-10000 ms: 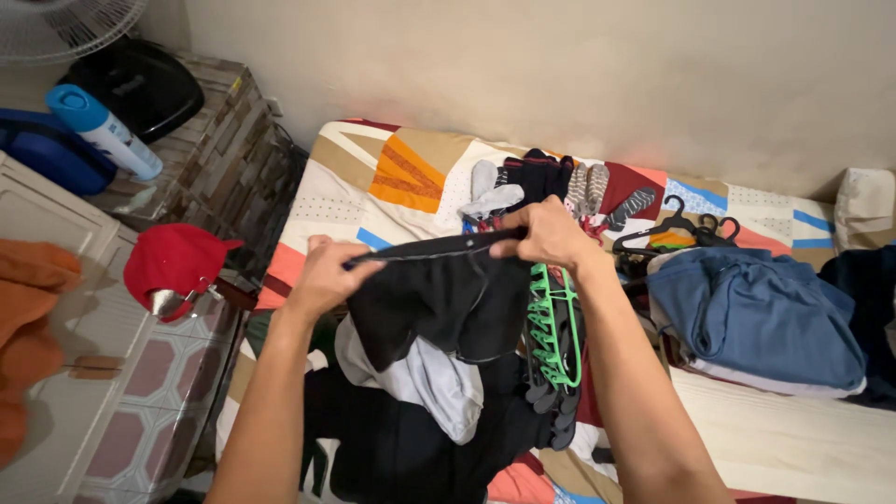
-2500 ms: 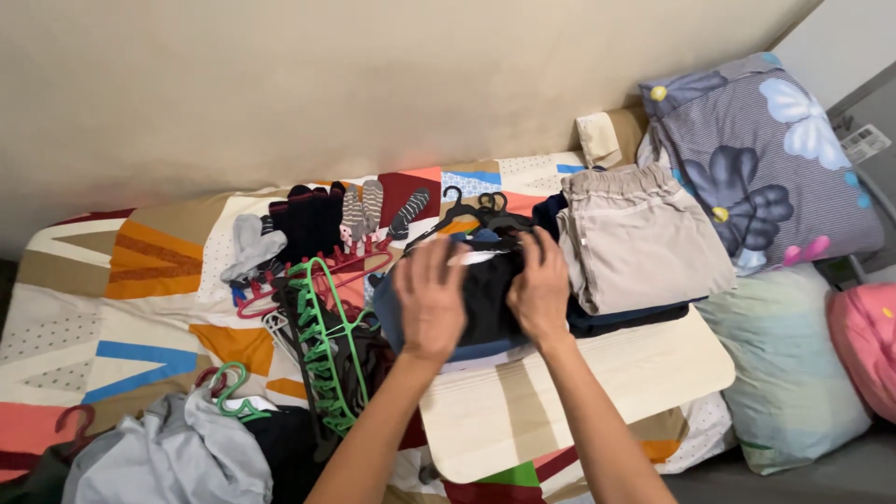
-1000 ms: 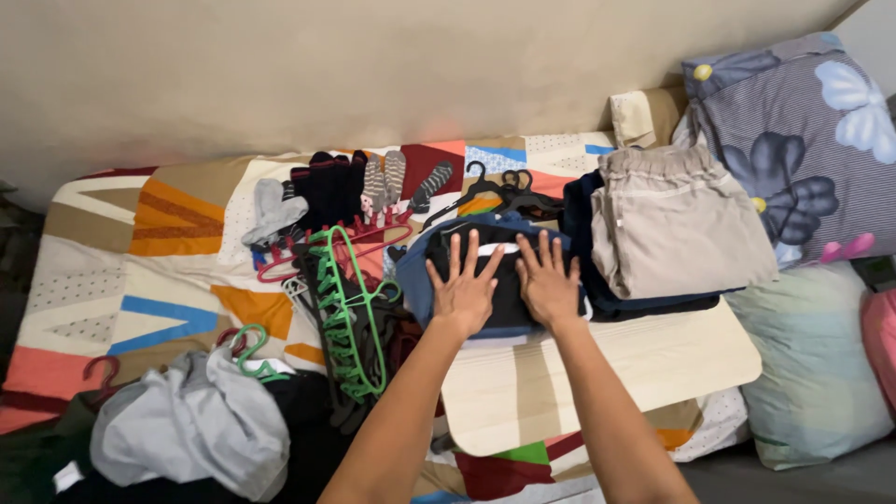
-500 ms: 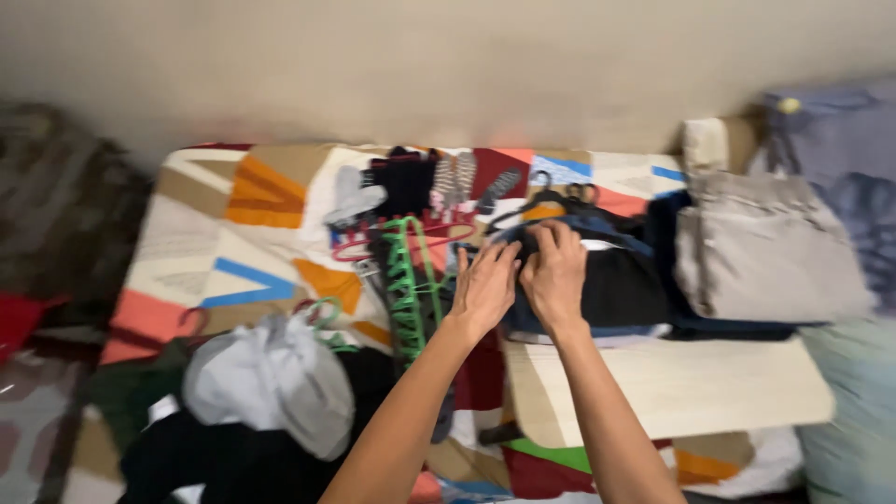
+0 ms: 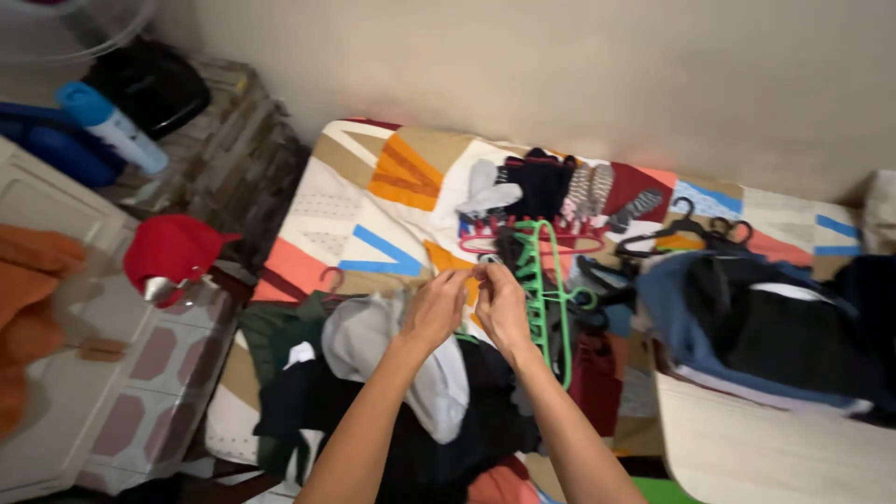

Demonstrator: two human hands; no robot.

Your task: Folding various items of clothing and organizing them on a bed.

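Note:
My left hand [image 5: 435, 309] and my right hand [image 5: 500, 304] are close together over a loose pile of clothes: a grey garment [image 5: 373, 341] lies on black ones [image 5: 327, 397]. The fingertips of both hands meet just above the pile. The blur hides whether they pinch anything. A green clip hanger [image 5: 546, 299] lies right beside my right hand. Further right, a folded black garment [image 5: 784, 336] rests on a blue folded stack [image 5: 667, 313].
Socks [image 5: 541, 187] and black hangers [image 5: 691, 233] lie by the wall on the patterned bedsheet [image 5: 373, 205]. A wooden board [image 5: 775, 448] is at the lower right. On the left stand a white cabinet [image 5: 56, 233] with orange cloth [image 5: 28, 308], a red cap [image 5: 173, 257] and a spray can [image 5: 112, 131].
Both hands have lifted off the folded black garment on the blue stack and moved left to the loose pile. The view has swung left, showing the cabinet and the cap.

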